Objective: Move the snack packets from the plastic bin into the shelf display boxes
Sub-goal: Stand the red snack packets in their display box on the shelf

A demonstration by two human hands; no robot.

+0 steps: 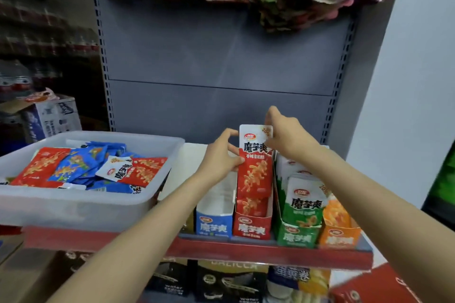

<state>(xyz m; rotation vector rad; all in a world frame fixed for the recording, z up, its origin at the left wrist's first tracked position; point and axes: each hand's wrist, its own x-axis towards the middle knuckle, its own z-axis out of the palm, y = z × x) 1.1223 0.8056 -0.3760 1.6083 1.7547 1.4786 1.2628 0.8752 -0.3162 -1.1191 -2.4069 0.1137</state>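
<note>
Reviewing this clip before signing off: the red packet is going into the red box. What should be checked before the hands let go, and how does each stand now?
1. Colour match: red packet stands over the red display box: ok.
2. Grip: left hand and right hand both pinch the packet: ok.
3. Packet upright, label facing out: ok.
4. Packet fully seated in the box: not ok, its top stands well above the box.
5. Room behind it in the box: cannot tell.
6. Stock left in the plastic bin: ok, red and blue packets remain.
</note>
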